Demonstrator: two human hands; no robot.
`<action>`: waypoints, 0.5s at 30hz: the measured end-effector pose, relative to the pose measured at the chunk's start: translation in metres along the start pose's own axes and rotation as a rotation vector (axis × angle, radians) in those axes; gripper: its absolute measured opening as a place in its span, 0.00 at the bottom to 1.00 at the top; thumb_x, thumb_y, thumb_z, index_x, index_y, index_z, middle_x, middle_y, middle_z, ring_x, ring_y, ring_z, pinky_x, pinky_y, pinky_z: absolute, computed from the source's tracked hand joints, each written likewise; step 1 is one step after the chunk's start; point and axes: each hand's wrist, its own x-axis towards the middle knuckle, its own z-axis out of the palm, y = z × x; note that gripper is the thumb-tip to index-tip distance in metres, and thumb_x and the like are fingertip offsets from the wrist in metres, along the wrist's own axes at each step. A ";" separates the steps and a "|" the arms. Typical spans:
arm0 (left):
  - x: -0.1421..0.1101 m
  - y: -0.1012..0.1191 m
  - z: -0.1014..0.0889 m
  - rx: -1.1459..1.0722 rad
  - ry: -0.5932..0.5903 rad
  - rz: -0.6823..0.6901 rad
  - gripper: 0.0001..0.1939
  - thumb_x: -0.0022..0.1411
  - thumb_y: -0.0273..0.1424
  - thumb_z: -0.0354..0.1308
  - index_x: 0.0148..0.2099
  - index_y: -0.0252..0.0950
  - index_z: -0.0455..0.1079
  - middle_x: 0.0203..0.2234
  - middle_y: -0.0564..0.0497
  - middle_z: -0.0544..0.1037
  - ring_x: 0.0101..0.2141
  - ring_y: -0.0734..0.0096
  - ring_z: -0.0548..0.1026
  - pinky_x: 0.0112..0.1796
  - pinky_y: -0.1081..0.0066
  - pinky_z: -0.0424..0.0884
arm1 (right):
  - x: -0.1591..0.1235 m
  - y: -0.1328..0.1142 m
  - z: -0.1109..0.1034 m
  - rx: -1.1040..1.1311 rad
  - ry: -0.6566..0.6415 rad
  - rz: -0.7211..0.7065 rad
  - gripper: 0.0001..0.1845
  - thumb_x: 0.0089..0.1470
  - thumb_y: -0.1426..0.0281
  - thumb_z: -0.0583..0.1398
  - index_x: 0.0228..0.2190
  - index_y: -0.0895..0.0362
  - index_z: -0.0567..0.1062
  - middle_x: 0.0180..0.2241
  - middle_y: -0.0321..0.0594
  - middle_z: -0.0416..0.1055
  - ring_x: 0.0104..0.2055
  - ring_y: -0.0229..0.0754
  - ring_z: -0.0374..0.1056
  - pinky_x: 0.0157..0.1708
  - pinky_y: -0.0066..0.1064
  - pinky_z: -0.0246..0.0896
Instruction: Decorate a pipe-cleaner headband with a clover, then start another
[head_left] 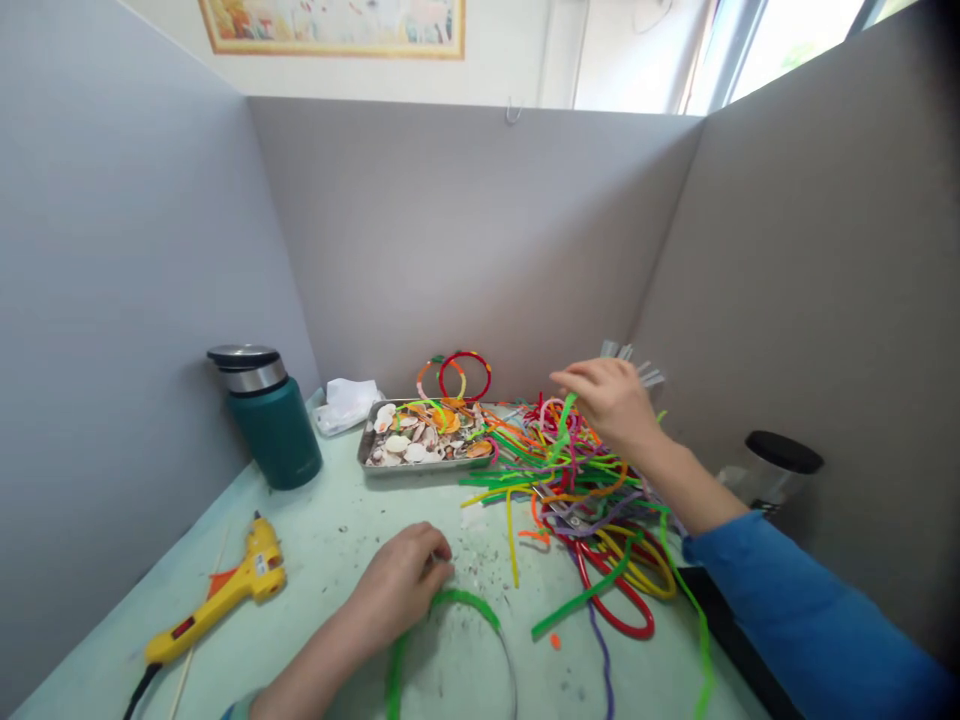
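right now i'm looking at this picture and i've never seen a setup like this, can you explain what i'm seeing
There is no robot here: a person works with two bare hands. The one picture comes from a camera worn on the head, looking forward and down; grey panels screen the table.

On the left are a yellow glue gun and a teal bottle. At the back, a metal tray holds shells, and a tangle of fuzzy coloured stems spreads to the right. A black-lidded container stands far right.

The right hand pinches a bright green strip above the tangle. The left hand is at a thin hoop partly covered in green; its grip is hard to make out.
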 end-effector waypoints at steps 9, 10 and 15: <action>0.017 0.033 -0.006 -1.047 -0.100 -0.211 0.27 0.55 0.49 0.52 0.45 0.30 0.65 0.40 0.39 0.72 0.36 0.67 0.72 0.33 0.70 0.68 | -0.029 -0.110 0.025 0.048 -0.193 -0.183 0.17 0.60 0.71 0.48 0.48 0.52 0.69 0.43 0.43 0.70 0.43 0.46 0.59 0.52 0.43 0.38; 0.019 0.037 -0.003 -1.066 -0.137 -0.205 0.26 0.54 0.48 0.53 0.45 0.30 0.65 0.38 0.41 0.72 0.35 0.68 0.72 0.32 0.71 0.68 | -0.030 -0.116 0.027 0.056 -0.201 -0.190 0.17 0.60 0.71 0.49 0.48 0.52 0.69 0.43 0.44 0.70 0.43 0.46 0.59 0.51 0.43 0.39; 0.026 0.047 0.008 -1.011 -0.195 -0.250 0.20 0.54 0.45 0.54 0.37 0.31 0.66 0.14 0.60 0.60 0.12 0.84 0.54 0.16 0.78 0.51 | -0.029 -0.118 0.036 0.057 -0.241 -0.255 0.13 0.59 0.69 0.50 0.42 0.54 0.71 0.39 0.44 0.71 0.41 0.46 0.59 0.49 0.41 0.41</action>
